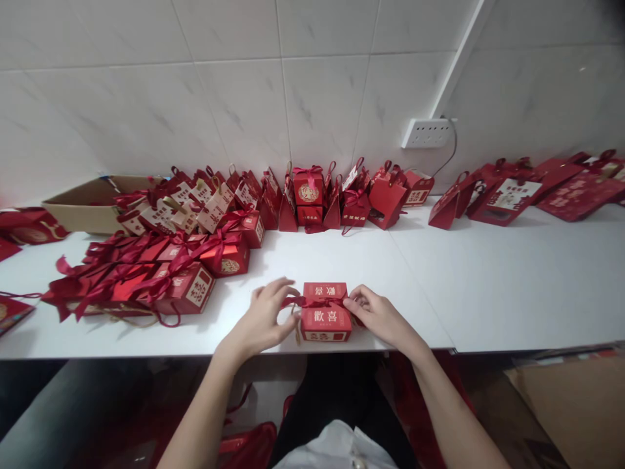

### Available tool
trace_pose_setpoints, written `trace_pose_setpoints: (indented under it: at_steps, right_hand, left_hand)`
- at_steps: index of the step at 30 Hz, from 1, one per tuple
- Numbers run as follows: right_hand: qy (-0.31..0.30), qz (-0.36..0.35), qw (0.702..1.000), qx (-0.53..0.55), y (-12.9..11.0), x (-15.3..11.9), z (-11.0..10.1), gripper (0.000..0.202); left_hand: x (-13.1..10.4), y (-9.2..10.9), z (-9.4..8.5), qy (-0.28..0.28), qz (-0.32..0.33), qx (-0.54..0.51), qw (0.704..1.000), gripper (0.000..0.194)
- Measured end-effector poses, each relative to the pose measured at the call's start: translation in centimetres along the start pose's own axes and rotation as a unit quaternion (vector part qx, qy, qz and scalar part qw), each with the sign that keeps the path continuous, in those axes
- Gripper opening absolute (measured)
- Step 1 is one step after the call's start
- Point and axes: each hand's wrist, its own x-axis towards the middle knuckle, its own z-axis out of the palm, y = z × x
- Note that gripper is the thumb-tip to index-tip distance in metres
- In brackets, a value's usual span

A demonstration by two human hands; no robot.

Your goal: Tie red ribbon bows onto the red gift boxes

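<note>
A red gift box (326, 324) with white lettering lies near the front edge of the table. Across its top runs a dark red ribbon (317, 302), knotted or crossed at the middle. At the box's left side is my left hand (267, 317), its thumb and fingers apart around the ribbon's left end. The fingers of my right hand (375, 315) are curled together at the right side, pinching the ribbon by the box's top edge. A tan cord hangs at the left of the box. What lies beneath my right fingers is partly hidden.
Ribboned red boxes (183, 286) are grouped on the white table (390, 280) to the left. Several handled boxes (390, 195) line the wall. An open cardboard box (81, 212) stands at the back left, and a power socket (427, 133) is on the wall.
</note>
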Motion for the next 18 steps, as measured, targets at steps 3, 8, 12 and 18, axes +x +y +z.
trace_pose_setpoints:
  at_steps: [3, 8, 12, 18]
  right_hand:
    - [-0.023, 0.010, 1.000, 0.006, 0.4, 0.2, 0.2, 0.036]
    - [-0.057, 0.000, 0.993, 0.108, 0.7, 0.4, 0.2, 0.035]
    - [-0.067, 0.003, 0.982, 0.179, 0.4, 0.3, 0.0, 0.038]
    - [-0.072, -0.001, 0.963, 0.258, -0.1, 0.1, 0.1, 0.040]
  left_hand:
    - [1.0, 0.3, 0.8, -0.044, -0.028, -0.131, 0.990, 0.025]
    - [1.8, -0.4, 1.9, -0.052, -0.024, -0.196, 0.979, 0.029]
    - [1.4, -0.8, 2.2, -0.023, 0.000, -0.217, 0.976, 0.021]
    - [0.9, -0.8, 2.1, 0.011, 0.046, -0.300, 0.953, 0.012]
